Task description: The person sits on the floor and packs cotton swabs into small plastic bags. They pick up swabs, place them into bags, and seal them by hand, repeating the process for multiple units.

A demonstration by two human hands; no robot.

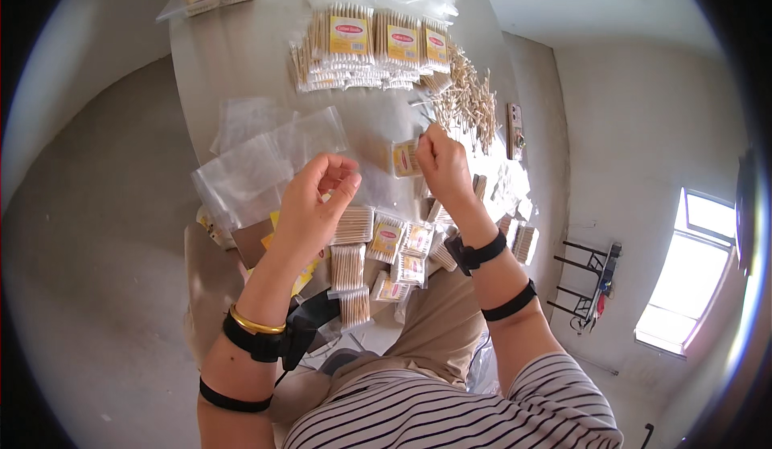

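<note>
Wooden cotton swabs lie everywhere on the round grey table. At twelve o'clock sits a row of packed swab bundles with yellow labels. A loose heap of wooden swabs lies at one o'clock. Clear empty plastic bags lie at ten o'clock. More small packs pile up near the lap. The right hand pinches a small clear pack with a yellow label, fingers closed tight on it. The left hand is half open, fingers curled, close beside the pack; whether it touches the clear plastic cannot be told.
</note>
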